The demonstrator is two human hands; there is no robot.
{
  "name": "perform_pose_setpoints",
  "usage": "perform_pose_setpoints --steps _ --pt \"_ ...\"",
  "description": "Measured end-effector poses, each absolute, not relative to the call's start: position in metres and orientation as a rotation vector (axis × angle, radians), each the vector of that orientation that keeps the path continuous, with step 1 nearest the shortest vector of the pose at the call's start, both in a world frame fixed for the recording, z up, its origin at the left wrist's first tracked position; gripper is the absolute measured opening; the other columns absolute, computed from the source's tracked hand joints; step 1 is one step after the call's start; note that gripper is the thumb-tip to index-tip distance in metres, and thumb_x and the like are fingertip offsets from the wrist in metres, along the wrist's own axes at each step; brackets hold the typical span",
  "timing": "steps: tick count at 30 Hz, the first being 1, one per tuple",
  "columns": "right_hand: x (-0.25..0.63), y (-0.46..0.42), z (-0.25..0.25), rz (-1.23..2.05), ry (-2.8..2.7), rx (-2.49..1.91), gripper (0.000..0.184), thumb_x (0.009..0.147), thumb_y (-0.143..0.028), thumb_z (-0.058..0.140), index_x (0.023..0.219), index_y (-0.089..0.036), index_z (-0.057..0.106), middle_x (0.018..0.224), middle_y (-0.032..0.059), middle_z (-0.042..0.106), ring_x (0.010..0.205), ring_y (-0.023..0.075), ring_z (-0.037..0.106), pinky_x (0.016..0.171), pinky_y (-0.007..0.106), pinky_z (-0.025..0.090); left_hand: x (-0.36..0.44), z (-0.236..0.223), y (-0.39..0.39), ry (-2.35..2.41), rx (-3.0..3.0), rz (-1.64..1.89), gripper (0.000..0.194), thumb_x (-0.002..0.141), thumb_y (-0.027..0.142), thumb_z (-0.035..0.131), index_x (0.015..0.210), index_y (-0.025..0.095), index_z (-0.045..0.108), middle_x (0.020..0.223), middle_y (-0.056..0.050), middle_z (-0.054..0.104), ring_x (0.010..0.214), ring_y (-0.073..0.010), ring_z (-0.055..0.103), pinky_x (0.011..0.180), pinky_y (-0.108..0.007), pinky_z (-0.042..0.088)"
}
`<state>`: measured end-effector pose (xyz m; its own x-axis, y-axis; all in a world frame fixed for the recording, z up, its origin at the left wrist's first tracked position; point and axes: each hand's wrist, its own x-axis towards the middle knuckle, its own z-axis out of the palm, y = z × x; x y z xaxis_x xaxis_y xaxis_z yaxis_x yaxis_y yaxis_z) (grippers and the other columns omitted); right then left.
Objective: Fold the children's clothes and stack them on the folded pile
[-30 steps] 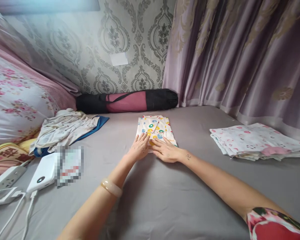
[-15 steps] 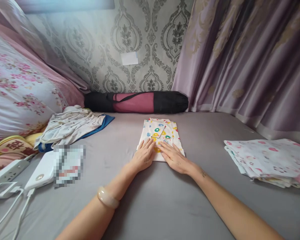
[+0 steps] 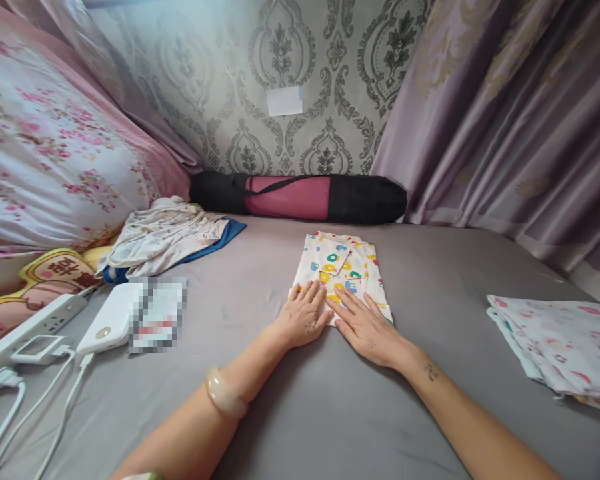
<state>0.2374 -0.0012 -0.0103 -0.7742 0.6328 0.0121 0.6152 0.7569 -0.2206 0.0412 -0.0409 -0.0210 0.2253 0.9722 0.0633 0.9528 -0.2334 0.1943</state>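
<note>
A white garment (image 3: 307,269) with a colourful print, its sleeve-like flaps folded inward, lies flat in the middle of the grey bed sheet (image 3: 260,413). My left hand (image 3: 305,313) rests palm down on its near left part, fingers stretched out. Beside it, my right hand (image 3: 367,327) lies flat on the near right part, fingers somewhat spread. Neither hand grips the cloth. The hands cover part of the garment's near edge. A pale bangle (image 3: 225,395) circles my left wrist.
To the right sits a stack of folded printed cloths (image 3: 565,340). A black and pink rolled bag (image 3: 287,198) lies along the wall. On the left are a loose pile of clothes (image 3: 165,233), a power strip (image 3: 40,327), a white power bank (image 3: 113,320) with cables, and a pixelated packet (image 3: 160,320).
The view has turned slightly left, so most things appear further right. My hands stay flat on the folded garment, which looks the same.
</note>
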Motion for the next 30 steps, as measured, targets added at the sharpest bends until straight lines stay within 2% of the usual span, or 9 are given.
perform_pose_setpoints --steps 3,6,9,15,22,27,30 --pt "0.239 -0.001 -0.005 0.341 -2.856 -1.019 0.052 0.102 -0.039 0.02 0.152 -0.027 0.03 0.16 0.003 0.02 0.147 0.0199 0.014 0.119 0.051 0.012 0.038 -0.018 -0.042 1.84 2.357 0.268 0.063 0.098 0.049 0.026 0.149 0.013 0.031 0.157 -0.014 0.027 0.147 -0.027 0.019 0.119 -0.051 0.016" --pt "0.245 0.003 -0.007 0.277 -2.81 -1.051 0.052 0.101 -0.034 0.02 0.151 -0.026 0.032 0.159 0.0037 0.022 0.148 0.0201 0.013 0.12 0.05 0.01 0.034 -0.018 -0.041 1.85 2.408 0.326 0.056 0.098 0.04 0.029 0.148 0.016 0.033 0.156 -0.013 0.029 0.147 -0.0251 0.02 0.119 -0.05 0.016" --pt "0.251 0.009 -0.013 0.212 -2.781 -1.09 0.053 0.101 -0.036 0.02 0.152 -0.024 0.028 0.16 0.0044 0.019 0.148 0.0216 0.009 0.119 0.052 0.007 0.031 -0.021 -0.039 1.9 2.463 0.376 0.055 0.098 0.034 0.028 0.15 0.015 0.03 0.157 -0.012 0.028 0.148 -0.0241 0.017 0.12 -0.049 0.013" --pt "0.255 0.01 -0.018 0.333 -2.815 -1.148 0.059 0.101 -0.047 0.015 0.155 -0.024 0.019 0.161 0.0028 0.016 0.148 0.0197 0.009 0.121 0.047 0.009 0.029 -0.029 -0.037 1.921 2.347 0.248 0.061 0.099 0.048 0.019 0.149 0.015 0.033 0.157 -0.011 0.029 0.146 -0.0261 0.021 0.119 -0.049 0.018" --pt "0.255 0.011 -0.01 0.388 -2.79 -1.196 0.061 0.1 -0.048 0.013 0.155 -0.02 0.02 0.161 0.0041 0.013 0.148 0.0191 0.007 0.121 0.047 0.009 0.03 -0.021 -0.04 1.94 2.319 0.238 0.06 0.1 0.045 0.02 0.148 0.012 0.033 0.157 -0.013 0.027 0.147 -0.0252 0.018 0.12 -0.048 0.015" --pt "0.266 0.019 -0.01 0.281 -2.636 -1.387 0.065 0.1 -0.049 0.01 0.155 -0.016 0.016 0.161 0.0051 0.01 0.148 0.0197 0.005 0.121 0.048 0.004 0.024 -0.019 -0.037 2.083 2.256 0.327 0.061 0.1 0.043 0.016 0.15 0.011 0.029 0.158 -0.014 0.024 0.148 -0.0258 0.014 0.12 -0.05 0.013" --pt "0.272 0.023 -0.014 0.264 -2.632 -1.485 0.067 0.099 -0.049 0.01 0.155 -0.012 0.017 0.161 0.0068 0.012 0.148 0.02 0.008 0.121 0.047 0.005 0.019 -0.022 -0.036 2.074 2.227 0.256 0.063 0.099 0.047 0.017 0.148 0.011 0.032 0.157 -0.015 0.026 0.147 -0.0274 0.017 0.119 -0.051 0.015"
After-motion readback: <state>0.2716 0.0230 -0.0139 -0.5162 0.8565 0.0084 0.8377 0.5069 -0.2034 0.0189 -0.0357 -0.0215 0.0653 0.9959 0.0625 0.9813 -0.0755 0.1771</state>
